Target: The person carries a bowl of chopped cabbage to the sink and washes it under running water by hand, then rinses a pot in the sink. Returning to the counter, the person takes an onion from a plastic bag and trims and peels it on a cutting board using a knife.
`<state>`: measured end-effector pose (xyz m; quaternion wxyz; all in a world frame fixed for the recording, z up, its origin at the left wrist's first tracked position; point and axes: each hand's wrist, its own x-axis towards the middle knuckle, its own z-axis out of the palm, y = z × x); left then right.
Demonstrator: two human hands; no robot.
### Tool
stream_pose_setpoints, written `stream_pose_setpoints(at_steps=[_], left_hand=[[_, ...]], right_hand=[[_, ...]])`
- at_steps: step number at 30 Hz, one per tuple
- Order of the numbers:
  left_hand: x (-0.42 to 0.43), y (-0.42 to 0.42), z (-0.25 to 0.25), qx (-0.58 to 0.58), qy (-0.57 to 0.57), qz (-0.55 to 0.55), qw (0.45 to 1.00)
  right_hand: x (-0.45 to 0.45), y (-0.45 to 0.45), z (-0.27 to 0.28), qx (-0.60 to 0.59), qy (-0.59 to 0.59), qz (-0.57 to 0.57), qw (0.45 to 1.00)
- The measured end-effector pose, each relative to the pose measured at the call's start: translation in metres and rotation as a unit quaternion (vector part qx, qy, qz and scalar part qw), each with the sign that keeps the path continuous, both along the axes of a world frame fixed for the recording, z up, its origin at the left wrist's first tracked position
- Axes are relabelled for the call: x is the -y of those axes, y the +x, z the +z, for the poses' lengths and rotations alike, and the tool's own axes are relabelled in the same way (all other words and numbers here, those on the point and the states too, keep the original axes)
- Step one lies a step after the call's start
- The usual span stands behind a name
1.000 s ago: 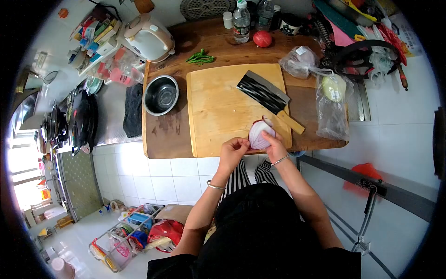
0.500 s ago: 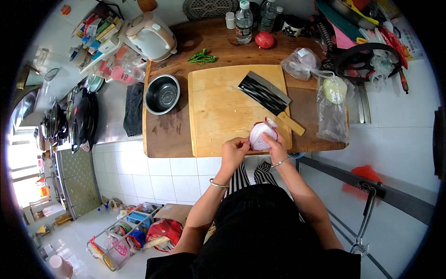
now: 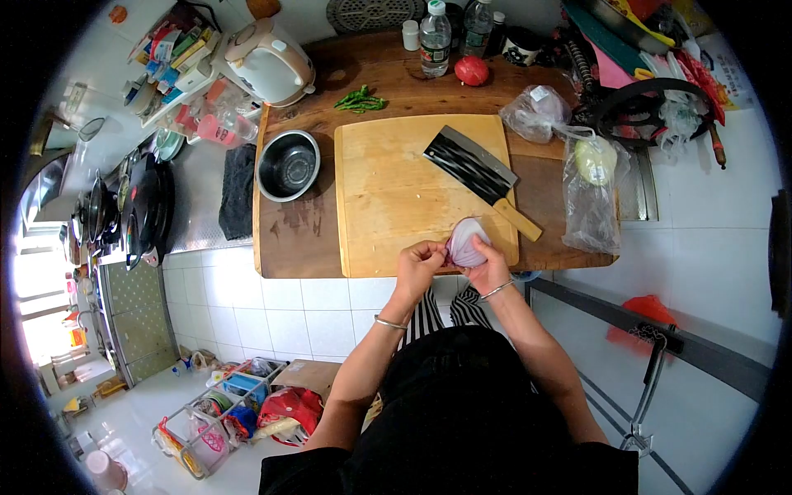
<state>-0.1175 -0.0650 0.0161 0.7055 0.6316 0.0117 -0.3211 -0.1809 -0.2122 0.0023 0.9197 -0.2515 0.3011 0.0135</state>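
Note:
A pale purple onion [image 3: 468,242] is held above the near edge of the wooden cutting board [image 3: 388,181]. My right hand [image 3: 490,266] is wrapped round its right side, thumb on top. On the onion's left side, my left hand [image 3: 421,265] is closed in a pinch at the dark red skin; how much skin lies between the fingertips is too small to tell. Just beyond, a cleaver [image 3: 472,169] lies across the board's right part, its wooden handle towards the lower right. A metal bowl [image 3: 288,166] stands left of the board.
Green peppers [image 3: 360,100], a tomato [image 3: 472,71] and a water bottle [image 3: 435,41] are at the table's back. A kettle [image 3: 268,66] stands at the back left. Bagged vegetables [image 3: 594,161] lie on the right. A black cloth [image 3: 238,192] lies left of the table.
The onion has turned in my hands; the dark red skin seen at its far end earlier now shows on its left side. Both hands stay around it.

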Motion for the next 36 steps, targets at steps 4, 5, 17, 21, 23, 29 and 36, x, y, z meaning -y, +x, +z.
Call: stream_pose_setpoints(at_steps=[4,5,17,21,23,29,36], left_hand=[[0.001,0.000,-0.007,-0.066,-0.067,0.012,0.996],[0.001,-0.001,-0.010,-0.083,-0.082,0.010,0.993],[0.006,-0.002,0.007,-0.094,-0.105,-0.027,0.990],[0.006,-0.002,-0.002,-0.136,-0.134,-0.023,0.981],[0.007,-0.005,-0.016,-0.046,-0.079,-0.034,0.995],[0.021,-0.012,0.014,0.320,0.138,-0.019,0.937],[0.020,-0.004,-0.006,0.195,0.096,-0.054,0.975]], right_hand=[[0.001,-0.003,-0.004,0.024,0.060,0.022,0.998],[0.000,-0.003,-0.003,0.021,0.055,0.019,0.998],[0.002,0.000,0.005,0.023,-0.008,-0.020,1.000],[0.003,-0.003,0.004,0.042,-0.001,0.012,0.999],[0.001,-0.001,0.003,0.039,-0.004,0.001,0.999],[0.003,-0.003,-0.012,0.016,-0.003,-0.029,0.999],[0.007,-0.004,-0.018,0.021,-0.049,-0.044,0.998]])
